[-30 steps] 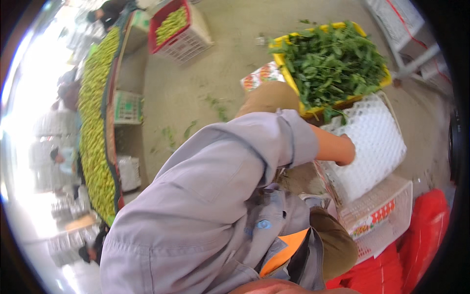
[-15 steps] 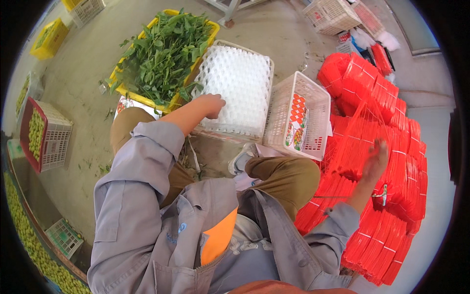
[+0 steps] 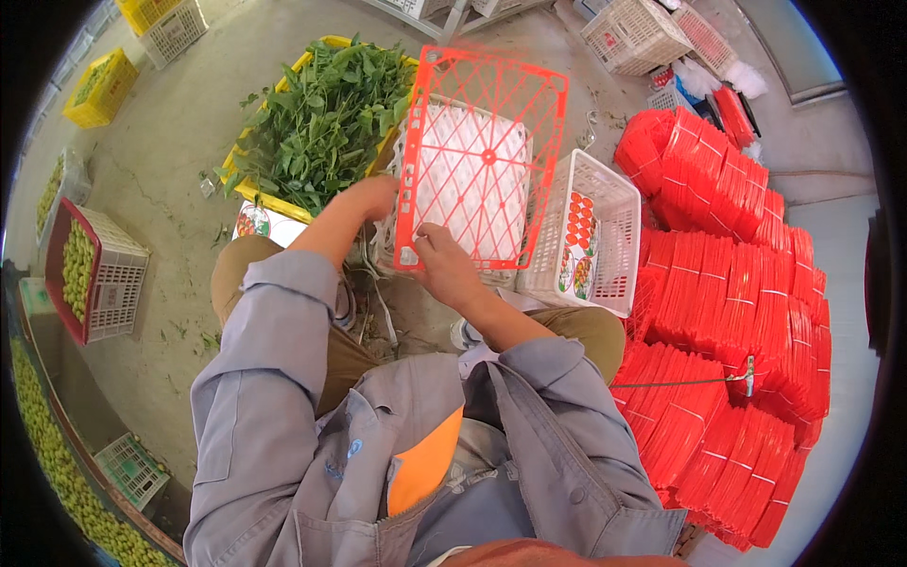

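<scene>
A thin red plastic lattice panel (image 3: 487, 157) with a solid rim is held up, tilted, over a crate topped with white netted foam liners (image 3: 455, 194). My left hand (image 3: 374, 199) is closed at the panel's left edge, its fingertips partly hidden. My right hand (image 3: 446, 269) pinches the lower rim near its left corner. Through the lattice the white foam shows. To the left, a yellow crate (image 3: 237, 180) is heaped with green leafy stems (image 3: 326, 123).
Tall stacks of tied red lattice panels (image 3: 718, 283) stand at my right. A white basket (image 3: 619, 274) holding printed labels (image 3: 576, 241) sits beside the foam-topped crate. Farther left are a crate of green fruit (image 3: 77, 269) and a yellow crate (image 3: 102, 92); a long bed of green fruit (image 3: 66, 482) runs along the lower left.
My right hand has come from the red stacks to the middle. A red lattice panel is now over the white foam, and my left hand has moved left to its edge.
</scene>
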`<act>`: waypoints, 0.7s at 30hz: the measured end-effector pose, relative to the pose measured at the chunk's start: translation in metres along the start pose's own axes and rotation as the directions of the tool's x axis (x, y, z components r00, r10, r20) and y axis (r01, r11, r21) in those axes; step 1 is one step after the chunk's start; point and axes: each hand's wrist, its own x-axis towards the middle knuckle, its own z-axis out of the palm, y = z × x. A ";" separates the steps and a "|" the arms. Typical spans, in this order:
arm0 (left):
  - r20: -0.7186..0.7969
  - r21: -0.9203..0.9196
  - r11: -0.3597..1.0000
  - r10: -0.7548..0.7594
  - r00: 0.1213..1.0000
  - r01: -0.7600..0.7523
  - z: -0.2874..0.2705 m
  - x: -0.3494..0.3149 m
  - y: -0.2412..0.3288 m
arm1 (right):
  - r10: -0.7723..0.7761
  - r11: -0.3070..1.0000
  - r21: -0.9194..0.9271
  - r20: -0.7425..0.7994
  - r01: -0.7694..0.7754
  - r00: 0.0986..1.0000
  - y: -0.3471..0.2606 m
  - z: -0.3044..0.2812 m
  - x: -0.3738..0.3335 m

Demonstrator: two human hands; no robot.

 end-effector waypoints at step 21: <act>-0.049 0.343 0.938 0.078 0.996 -0.056 -0.003 -0.030 0.062 | -0.077 0.997 -0.012 0.252 0.082 0.965 0.056 -0.007 -0.007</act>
